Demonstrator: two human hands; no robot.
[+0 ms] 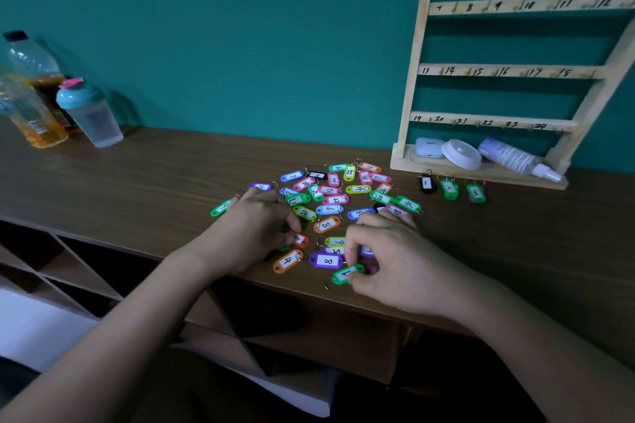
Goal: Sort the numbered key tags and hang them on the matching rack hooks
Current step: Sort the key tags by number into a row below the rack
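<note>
Nearest us, our right hand (388, 261) pinches a glossy green tag (346, 273) between thumb and fingertips at the table's front edge. Our left hand (254, 233) curls over a red tag (301, 239); we cannot tell whether it grips it. Beyond lies the heap of key tags (336, 196), smooth oblong plastic with white labels and wire rings. Three tags (450, 187) lie apart, just beside the pale wooden rack (508, 72), which stands against a teal wall (240, 27). The table (137, 175) is dark brown with wood grain; clear bottles (31, 106) stand far left.
</note>
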